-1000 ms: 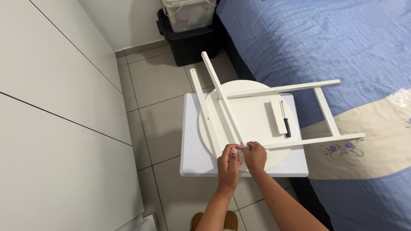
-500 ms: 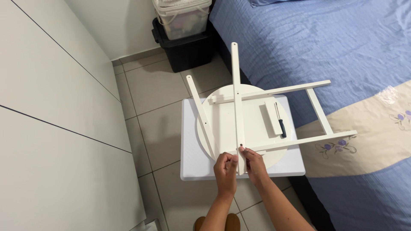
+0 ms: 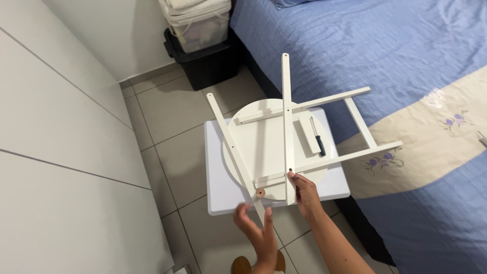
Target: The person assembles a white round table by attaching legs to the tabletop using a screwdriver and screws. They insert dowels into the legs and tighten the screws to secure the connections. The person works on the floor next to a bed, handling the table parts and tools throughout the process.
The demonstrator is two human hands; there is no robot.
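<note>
An upturned white stool with a round seat point(image 3: 264, 147) lies on a small white table point(image 3: 223, 177). My right hand point(image 3: 304, 193) grips the near end of a loose white leg bar point(image 3: 287, 127) that stands across the seat, pointing away from me. My left hand point(image 3: 253, 226) is open with fingers spread, just below the near end of another white leg point(image 3: 236, 152), not touching it. A ladder-like pair of legs with a rung point(image 3: 355, 122) sticks out to the right over the bed. A black-handled screwdriver point(image 3: 319, 142) and a small white block point(image 3: 308, 133) lie on the seat.
A bed with a blue and cream cover point(image 3: 395, 76) runs along the right. A black bin point(image 3: 208, 61) with a clear tub on it stands at the far wall. White cabinet fronts point(image 3: 61, 152) line the left. Grey floor tiles point(image 3: 172, 116) surround the table.
My left hand has let go of the bar and dropped back open. The bar now rests held by my right hand alone, swung a little more upright across the seat.
</note>
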